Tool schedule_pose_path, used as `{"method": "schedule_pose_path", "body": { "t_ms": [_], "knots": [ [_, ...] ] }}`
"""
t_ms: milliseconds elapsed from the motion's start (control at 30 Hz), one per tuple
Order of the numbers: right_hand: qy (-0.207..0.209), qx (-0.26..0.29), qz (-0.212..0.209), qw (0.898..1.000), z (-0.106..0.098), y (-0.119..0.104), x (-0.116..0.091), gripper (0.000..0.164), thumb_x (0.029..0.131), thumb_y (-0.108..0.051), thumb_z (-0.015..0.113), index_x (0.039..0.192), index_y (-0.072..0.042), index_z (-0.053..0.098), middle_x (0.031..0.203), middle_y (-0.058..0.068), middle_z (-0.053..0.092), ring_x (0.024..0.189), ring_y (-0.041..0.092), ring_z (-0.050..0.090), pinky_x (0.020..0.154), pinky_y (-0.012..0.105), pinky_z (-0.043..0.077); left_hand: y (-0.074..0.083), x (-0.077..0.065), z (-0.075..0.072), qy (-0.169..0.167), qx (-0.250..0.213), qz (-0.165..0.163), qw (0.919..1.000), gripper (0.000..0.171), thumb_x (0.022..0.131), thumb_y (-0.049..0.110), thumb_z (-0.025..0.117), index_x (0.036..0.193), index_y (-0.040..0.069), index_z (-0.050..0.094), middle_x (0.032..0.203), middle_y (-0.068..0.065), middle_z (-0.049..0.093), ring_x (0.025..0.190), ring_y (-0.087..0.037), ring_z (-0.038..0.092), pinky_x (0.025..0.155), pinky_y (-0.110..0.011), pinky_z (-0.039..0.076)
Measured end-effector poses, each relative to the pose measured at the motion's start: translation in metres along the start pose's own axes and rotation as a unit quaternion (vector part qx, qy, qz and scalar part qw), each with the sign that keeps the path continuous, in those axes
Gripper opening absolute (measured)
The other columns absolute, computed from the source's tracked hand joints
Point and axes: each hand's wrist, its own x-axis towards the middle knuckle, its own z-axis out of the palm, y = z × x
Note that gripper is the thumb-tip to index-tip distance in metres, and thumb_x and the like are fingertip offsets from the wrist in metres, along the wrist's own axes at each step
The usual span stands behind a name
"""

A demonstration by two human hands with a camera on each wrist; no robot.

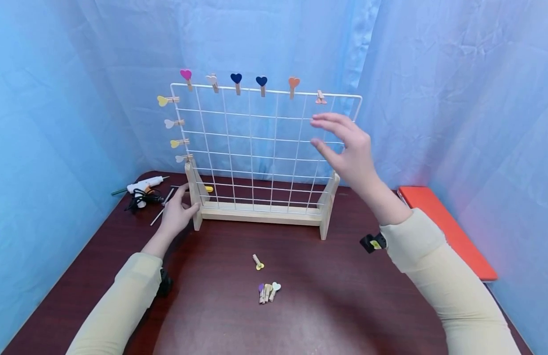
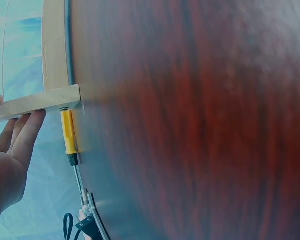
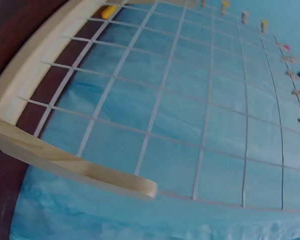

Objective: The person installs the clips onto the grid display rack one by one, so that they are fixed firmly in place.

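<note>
My left hand (image 1: 176, 212) grips the left leg of a wooden stand (image 1: 260, 217), thumb on one side and fingers on the other in the left wrist view. A white wire grid (image 1: 274, 90) stands upright in it. Heart-topped clothespins sit along the grid's top and left edges, among them an orange one (image 1: 293, 85) and a pink one (image 1: 186, 76). Just below a clothespin hung heart-down (image 1: 320, 98), my right hand (image 1: 349, 145) is raised with nothing held, thumb and fingers apart. Only part of that hand shows in the right wrist view.
On the table in front lie a yellow-heart clothespin (image 1: 257, 262) and a small cluster of clothespins (image 1: 267, 293). A glue gun (image 1: 145, 185) with a black cord is at back left. A yellow-handled screwdriver (image 2: 68, 132) lies behind the stand. An orange-red folder (image 1: 447, 231) lies right.
</note>
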Motion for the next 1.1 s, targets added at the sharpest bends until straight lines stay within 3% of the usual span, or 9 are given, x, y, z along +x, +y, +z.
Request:
{"method": "schedule_pose_path", "body": {
  "t_ms": [333,633,733,867,933,1100],
  "knots": [
    [-0.005,-0.027,0.031,0.999,-0.007,0.014,0.029,0.028,0.079,-0.001,0.064,0.106,0.008,0.061,0.104,0.021,0.061,0.097,0.029,0.058,0.086,0.028,0.045,-0.002,-0.002,0.0,-0.001,0.0,-0.004,1.0,0.059,0.084,0.019,0.059,0.136,0.017,0.033,0.121,-0.016,0.052,0.071,-0.025,0.058,0.053,-0.033,0.049],
    [-0.023,0.054,0.032,0.998,0.0,0.0,0.016,0.031,0.075,0.007,0.065,0.106,0.01,0.06,0.105,0.022,0.061,0.098,0.028,0.057,0.083,0.032,0.047,0.0,-0.002,0.0,-0.003,0.0,-0.005,1.0,0.059,0.084,0.019,0.059,0.136,0.017,0.033,0.122,-0.016,0.052,0.072,-0.025,0.059,0.053,-0.033,0.05],
    [-0.066,0.077,0.045,0.994,0.015,-0.009,-0.002,0.035,0.074,0.004,0.067,0.107,0.006,0.06,0.107,0.018,0.061,0.097,0.026,0.058,0.083,0.031,0.047,0.001,-0.002,0.0,-0.004,0.0,-0.007,1.0,0.059,0.084,0.02,0.059,0.136,0.017,0.033,0.122,-0.016,0.051,0.072,-0.025,0.059,0.054,-0.034,0.05],
    [-0.147,0.1,0.071,0.981,0.047,-0.004,-0.042,0.043,0.075,-0.011,0.071,0.116,-0.008,0.059,0.116,0.006,0.059,0.104,0.018,0.055,0.085,0.03,0.046,0.001,-0.002,0.0,-0.007,0.0,-0.01,0.9999,0.059,0.084,0.021,0.059,0.136,0.016,0.033,0.121,-0.016,0.052,0.074,-0.026,0.06,0.055,-0.034,0.05],
    [-0.191,0.108,0.082,0.972,0.065,0.002,-0.067,0.047,0.076,-0.02,0.07,0.12,-0.015,0.056,0.12,-0.001,0.056,0.111,0.012,0.05,0.09,0.03,0.043,0.001,-0.001,0.0,-0.008,0.0,-0.011,0.9999,0.059,0.084,0.021,0.059,0.136,0.016,0.033,0.121,-0.016,0.052,0.074,-0.026,0.06,0.055,-0.034,0.05],
    [-0.307,0.118,0.095,0.94,0.103,0.0,-0.126,0.052,0.077,-0.033,0.068,0.125,-0.018,0.051,0.125,-0.007,0.051,0.118,0.008,0.043,0.098,0.028,0.035,0.001,0.0,0.0,-0.005,0.0,-0.009,1.0,0.059,0.084,0.02,0.059,0.136,0.017,0.033,0.121,-0.015,0.052,0.073,-0.026,0.06,0.054,-0.034,0.05]
  ]
}}
